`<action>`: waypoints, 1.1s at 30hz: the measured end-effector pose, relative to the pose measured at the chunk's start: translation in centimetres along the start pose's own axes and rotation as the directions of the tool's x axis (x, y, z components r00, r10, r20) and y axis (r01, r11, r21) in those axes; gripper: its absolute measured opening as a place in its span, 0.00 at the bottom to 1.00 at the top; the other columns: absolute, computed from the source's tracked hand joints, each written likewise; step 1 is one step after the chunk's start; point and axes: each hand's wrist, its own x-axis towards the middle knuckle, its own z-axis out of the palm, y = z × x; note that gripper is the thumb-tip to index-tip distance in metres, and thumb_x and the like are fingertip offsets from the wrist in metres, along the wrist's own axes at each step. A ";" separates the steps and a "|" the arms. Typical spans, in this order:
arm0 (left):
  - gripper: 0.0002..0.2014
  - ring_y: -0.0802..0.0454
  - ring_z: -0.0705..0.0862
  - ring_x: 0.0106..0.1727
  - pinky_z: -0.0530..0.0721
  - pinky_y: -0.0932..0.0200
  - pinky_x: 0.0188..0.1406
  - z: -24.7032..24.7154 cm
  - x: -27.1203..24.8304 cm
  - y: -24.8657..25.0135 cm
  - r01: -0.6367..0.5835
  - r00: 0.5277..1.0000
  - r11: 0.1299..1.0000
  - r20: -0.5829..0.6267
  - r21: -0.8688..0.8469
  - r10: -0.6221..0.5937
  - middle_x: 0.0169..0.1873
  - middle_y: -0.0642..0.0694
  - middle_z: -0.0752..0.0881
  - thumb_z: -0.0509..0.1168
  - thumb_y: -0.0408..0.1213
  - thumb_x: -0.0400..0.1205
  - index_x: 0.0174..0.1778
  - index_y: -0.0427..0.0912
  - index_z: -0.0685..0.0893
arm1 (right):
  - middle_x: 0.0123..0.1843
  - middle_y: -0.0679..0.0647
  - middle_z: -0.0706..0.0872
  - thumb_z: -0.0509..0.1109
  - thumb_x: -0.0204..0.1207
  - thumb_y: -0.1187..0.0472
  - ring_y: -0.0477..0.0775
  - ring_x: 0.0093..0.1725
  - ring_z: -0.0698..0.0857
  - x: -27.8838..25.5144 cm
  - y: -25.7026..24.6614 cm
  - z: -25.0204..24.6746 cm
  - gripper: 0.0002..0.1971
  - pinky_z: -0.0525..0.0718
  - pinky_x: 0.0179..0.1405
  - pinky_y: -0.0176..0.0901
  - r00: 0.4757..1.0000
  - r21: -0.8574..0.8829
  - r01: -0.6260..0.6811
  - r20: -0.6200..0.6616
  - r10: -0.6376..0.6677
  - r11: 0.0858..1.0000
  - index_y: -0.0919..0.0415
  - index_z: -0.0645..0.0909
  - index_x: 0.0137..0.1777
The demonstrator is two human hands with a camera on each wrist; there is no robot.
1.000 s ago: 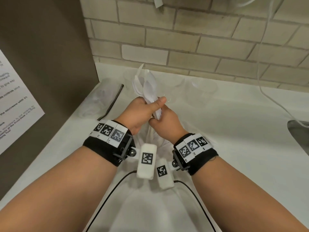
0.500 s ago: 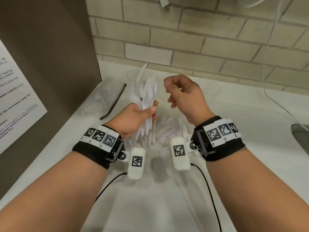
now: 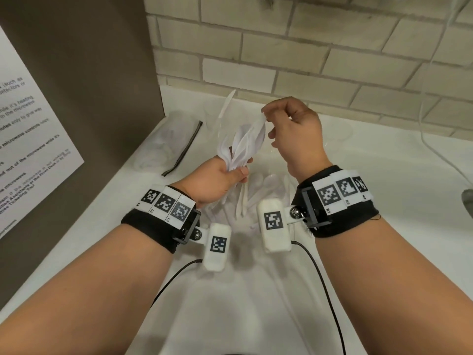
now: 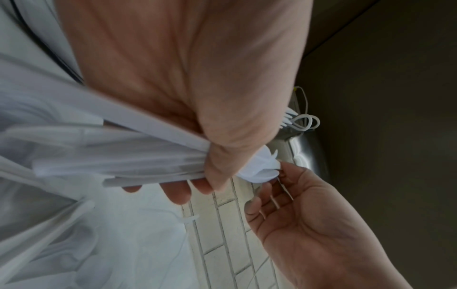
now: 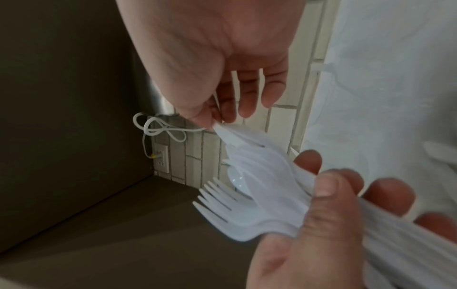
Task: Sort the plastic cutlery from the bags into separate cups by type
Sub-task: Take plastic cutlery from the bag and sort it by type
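head view: left hand point(image 3: 217, 180) clenched round a mixed bunch of white plastic cutlery point(image 3: 245, 144), handles down, heads fanned upward over the white surface point(image 3: 384, 175). right hand point(image 3: 294, 134) raised beside the bunch, thumb and forefinger pinching the tip of one piece at the top of the fan; from the right wrist view, a smooth pointed tip point(image 5: 227, 135), likely a knife, though hard to tell for sure. forks point(image 5: 220, 203) and a spoon bowl point(image 5: 237, 178) also showing in the same bunch. more loose spoons point(image 3: 266, 185) lying on the surface below the hands, seemingly on or in a clear bag, edges hard to make out. clear cups point(image 3: 337, 131) barely visible near the tiled wall point(image 3: 281, 47); contents impossible to tell. another bag with a dark zip strip point(image 3: 186, 147) lying off to the left by the brown panel.

step in hand, as a judgement: singling out one piece from the held bunch. next move calls for drawing it straight up and clear without dragging neighbours loose, then dropping it into the cup for its type. left grip needs to stay firm but loose enough to let one piece slide.
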 end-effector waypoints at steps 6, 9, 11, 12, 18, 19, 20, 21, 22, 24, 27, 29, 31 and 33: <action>0.09 0.61 0.85 0.42 0.82 0.69 0.47 0.0 0.1 0.0 -0.002 1.000 1.000 -0.026 0.013 0.002 0.42 0.51 0.87 0.61 0.37 0.85 0.60 0.47 0.81 | 0.43 0.52 0.85 0.63 0.83 0.59 0.48 0.36 0.81 0.0 0.3 0.0 0.07 0.78 0.31 0.33 1.000 0.040 0.000 -0.002 0.001 0.999 0.53 0.78 0.43; 0.10 0.58 0.84 0.44 0.82 0.69 0.47 0.0 0.2 -0.2 0.003 0.999 1.000 -0.042 0.017 -0.003 0.43 0.50 0.86 0.61 0.36 0.85 0.61 0.46 0.81 | 0.41 0.52 0.85 0.65 0.82 0.56 0.48 0.36 0.81 -0.1 0.7 0.1 0.09 0.79 0.36 0.39 0.998 -0.006 -0.019 0.060 0.019 1.000 0.60 0.82 0.46; 0.10 0.58 0.84 0.44 0.83 0.67 0.47 0.1 0.1 -0.4 0.020 0.999 1.000 -0.043 -0.001 -0.020 0.43 0.51 0.86 0.61 0.36 0.85 0.61 0.47 0.81 | 0.40 0.54 0.85 0.66 0.81 0.55 0.48 0.37 0.81 0.0 1.0 0.1 0.11 0.80 0.41 0.45 0.997 -0.061 -0.011 0.070 0.015 0.998 0.62 0.84 0.47; 0.09 0.58 0.84 0.43 0.83 0.64 0.48 0.1 0.1 -0.5 0.028 0.999 1.000 -0.042 -0.008 -0.028 0.43 0.51 0.86 0.61 0.36 0.85 0.60 0.47 0.81 | 0.41 0.54 0.86 0.65 0.82 0.55 0.47 0.37 0.81 0.0 1.0 0.0 0.10 0.80 0.41 0.45 0.998 -0.058 -0.006 0.064 0.010 0.998 0.59 0.85 0.45; 0.08 0.54 0.83 0.42 0.83 0.57 0.51 -0.1 -0.1 -0.9 0.045 0.999 0.999 -0.012 0.010 -0.045 0.40 0.48 0.85 0.61 0.37 0.85 0.55 0.53 0.81 | 0.36 0.54 0.89 0.53 0.88 0.58 0.47 0.32 0.86 0.0 -0.9 -0.1 0.10 0.82 0.36 0.37 0.995 0.214 0.044 -0.093 -0.025 0.976 0.54 0.73 0.46; 0.08 0.55 0.82 0.42 0.83 0.57 0.51 0.0 -0.1 -0.9 0.044 0.999 0.999 -0.004 0.004 -0.044 0.41 0.49 0.85 0.61 0.37 0.86 0.56 0.54 0.81 | 0.32 0.54 0.85 0.51 0.88 0.58 0.52 0.30 0.85 0.1 -1.5 -0.4 0.11 0.84 0.36 0.43 0.989 0.317 0.072 -0.145 -0.027 0.946 0.56 0.72 0.47; 0.08 0.55 0.82 0.43 0.83 0.57 0.50 0.0 -0.1 -1.0 0.044 0.999 0.999 0.001 0.001 -0.044 0.42 0.49 0.85 0.60 0.37 0.86 0.56 0.53 0.81 | 0.29 0.55 0.81 0.49 0.89 0.57 0.56 0.27 0.83 0.3 -2.1 -0.7 0.12 0.84 0.34 0.48 0.982 0.423 0.106 -0.190 -0.026 0.900 0.57 0.71 0.48; 0.08 0.55 0.82 0.43 0.84 0.57 0.50 0.0 -0.1 -1.1 0.046 0.999 0.999 0.001 0.004 -0.046 0.43 0.48 0.84 0.60 0.36 0.86 0.57 0.52 0.81 | 0.28 0.54 0.77 0.47 0.89 0.56 0.56 0.23 0.79 0.6 -2.7 -1.2 0.13 0.83 0.29 0.49 0.975 0.496 0.140 -0.219 -0.032 0.857 0.57 0.70 0.49; 0.08 0.55 0.82 0.44 0.84 0.57 0.50 0.0 -0.1 -1.2 0.048 0.999 0.999 -0.004 0.008 -0.048 0.44 0.47 0.84 0.60 0.37 0.86 0.57 0.51 0.81 | 0.28 0.54 0.74 0.46 0.89 0.55 0.55 0.20 0.74 0.9 -3.2 -1.7 0.13 0.79 0.24 0.45 0.973 0.529 0.159 -0.228 -0.041 0.834 0.58 0.70 0.50; 0.08 0.54 0.82 0.44 0.83 0.56 0.50 0.0 0.0 -1.3 0.049 0.999 0.999 -0.020 0.015 -0.048 0.44 0.46 0.84 0.60 0.37 0.86 0.56 0.53 0.82 | 0.28 0.52 0.72 0.50 0.88 0.54 0.51 0.20 0.66 1.3 -3.5 -2.3 0.12 0.68 0.20 0.38 0.987 0.468 0.103 -0.154 -0.034 0.878 0.57 0.73 0.50; 0.08 0.50 0.81 0.45 0.84 0.46 0.54 0.1 0.1 -1.1 0.047 0.998 0.999 -0.038 0.027 -0.046 0.45 0.44 0.84 0.61 0.39 0.86 0.52 0.59 0.82 | 0.32 0.50 0.77 0.72 0.78 0.52 0.47 0.21 0.69 1.1 -1.9 -2.2 0.09 0.68 0.19 0.37 0.992 -0.030 -0.087 0.084 0.089 0.996 0.58 0.80 0.47; 0.08 0.48 0.80 0.45 0.83 0.42 0.55 0.1 0.2 -0.9 0.041 0.998 0.999 -0.048 0.028 -0.039 0.46 0.42 0.84 0.61 0.39 0.85 0.51 0.59 0.82 | 0.31 0.47 0.81 0.79 0.70 0.54 0.42 0.19 0.72 0.6 -0.2 -1.9 0.12 0.70 0.20 0.36 0.964 -0.212 -0.123 0.206 0.167 0.970 0.61 0.85 0.46; 0.09 0.47 0.80 0.45 0.83 0.43 0.53 0.2 0.2 -0.9 0.038 0.998 0.999 -0.053 0.027 -0.037 0.45 0.42 0.84 0.61 0.39 0.85 0.51 0.59 0.82 | 0.28 0.44 0.80 0.79 0.70 0.57 0.39 0.20 0.73 0.2 0.6 -1.5 0.07 0.71 0.24 0.36 0.970 -0.195 -0.104 0.196 0.143 0.975 0.59 0.86 0.41; 0.09 0.46 0.79 0.44 0.82 0.47 0.49 0.3 0.2 -1.1 0.041 0.998 0.999 -0.048 0.028 -0.040 0.44 0.43 0.84 0.60 0.38 0.85 0.51 0.58 0.82 | 0.27 0.43 0.81 0.75 0.74 0.58 0.42 0.23 0.74 0.2 0.5 -1.4 0.06 0.71 0.28 0.39 0.990 -0.103 -0.081 0.103 0.091 0.991 0.53 0.82 0.37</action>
